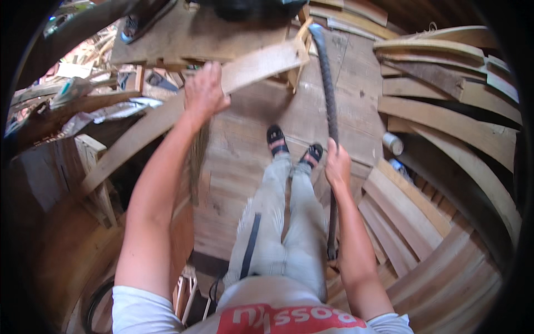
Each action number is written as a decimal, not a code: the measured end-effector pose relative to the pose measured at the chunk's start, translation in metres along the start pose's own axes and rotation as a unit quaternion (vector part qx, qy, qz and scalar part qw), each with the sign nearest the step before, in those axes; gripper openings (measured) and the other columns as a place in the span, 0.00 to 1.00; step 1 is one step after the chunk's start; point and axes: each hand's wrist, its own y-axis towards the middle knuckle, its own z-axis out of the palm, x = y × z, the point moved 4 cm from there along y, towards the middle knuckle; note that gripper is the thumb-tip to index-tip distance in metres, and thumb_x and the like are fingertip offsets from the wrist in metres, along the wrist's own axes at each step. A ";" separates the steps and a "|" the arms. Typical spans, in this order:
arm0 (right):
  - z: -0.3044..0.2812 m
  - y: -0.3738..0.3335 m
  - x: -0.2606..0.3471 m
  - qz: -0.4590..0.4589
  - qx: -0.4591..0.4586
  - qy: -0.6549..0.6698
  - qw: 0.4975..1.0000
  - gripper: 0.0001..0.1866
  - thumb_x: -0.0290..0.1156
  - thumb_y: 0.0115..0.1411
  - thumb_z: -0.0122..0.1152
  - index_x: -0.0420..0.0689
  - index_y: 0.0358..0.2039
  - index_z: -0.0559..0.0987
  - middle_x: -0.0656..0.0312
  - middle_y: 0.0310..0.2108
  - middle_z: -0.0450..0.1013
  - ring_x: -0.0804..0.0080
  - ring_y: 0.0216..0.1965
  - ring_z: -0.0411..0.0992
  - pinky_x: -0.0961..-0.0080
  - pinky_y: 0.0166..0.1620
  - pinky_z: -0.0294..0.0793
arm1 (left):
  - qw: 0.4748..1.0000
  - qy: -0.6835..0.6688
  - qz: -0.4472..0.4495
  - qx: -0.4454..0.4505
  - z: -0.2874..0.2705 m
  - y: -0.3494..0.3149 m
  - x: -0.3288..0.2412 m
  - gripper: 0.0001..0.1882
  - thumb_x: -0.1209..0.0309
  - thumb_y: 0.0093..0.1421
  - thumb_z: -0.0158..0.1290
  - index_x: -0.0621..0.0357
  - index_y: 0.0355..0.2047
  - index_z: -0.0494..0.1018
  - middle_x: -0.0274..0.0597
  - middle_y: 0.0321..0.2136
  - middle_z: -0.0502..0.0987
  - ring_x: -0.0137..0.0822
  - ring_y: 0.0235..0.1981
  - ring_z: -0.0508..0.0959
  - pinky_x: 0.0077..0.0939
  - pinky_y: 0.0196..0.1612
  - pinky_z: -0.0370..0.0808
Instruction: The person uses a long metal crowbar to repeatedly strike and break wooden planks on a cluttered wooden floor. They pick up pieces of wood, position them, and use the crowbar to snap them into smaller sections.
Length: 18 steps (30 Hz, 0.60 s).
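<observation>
Curved boards [448,116] lie stacked right of the wooden floor [356,89], with brighter light at upper left.

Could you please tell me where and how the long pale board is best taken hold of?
Probably near mid-length, where the left hand is, since the long pale board extends well to both sides of it. Coming from the near side, across the broad face, seems best: the board looks thin, so its long far edge can be wrapped.

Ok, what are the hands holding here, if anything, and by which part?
The left hand holds a curved wooden plank near mid-length; the right hand grips a long dark ribbed bar partway along its shaft.
</observation>
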 end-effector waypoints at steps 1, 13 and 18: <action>-0.009 -0.005 -0.002 0.001 -0.014 0.009 1.000 0.25 0.46 0.67 0.46 0.34 0.28 0.73 0.45 0.20 0.71 0.51 0.24 0.72 0.59 0.31 0.68 | 1.000 0.002 -0.005 -0.010 0.001 0.002 0.004 0.22 0.71 0.40 0.56 0.59 0.36 0.63 0.48 0.32 0.70 0.50 0.36 0.74 0.43 0.38 0.73; -0.037 -0.062 0.050 -0.075 -0.005 0.075 0.994 0.21 0.46 0.66 0.48 0.39 0.37 0.75 0.52 0.17 0.67 0.60 0.21 0.70 0.67 0.27 0.67 | 0.999 0.026 -0.023 0.022 0.006 0.005 0.011 0.24 0.71 0.39 0.58 0.59 0.37 0.62 0.45 0.33 0.70 0.48 0.38 0.75 0.42 0.39 0.73; 0.015 -0.016 0.004 -0.007 0.039 -0.035 0.999 0.18 0.44 0.65 0.49 0.40 0.36 0.76 0.42 0.25 0.73 0.41 0.32 0.73 0.54 0.32 0.69 | 1.000 0.017 -0.016 0.015 0.005 0.006 0.008 0.24 0.71 0.39 0.58 0.59 0.37 0.62 0.46 0.33 0.70 0.50 0.37 0.75 0.42 0.39 0.73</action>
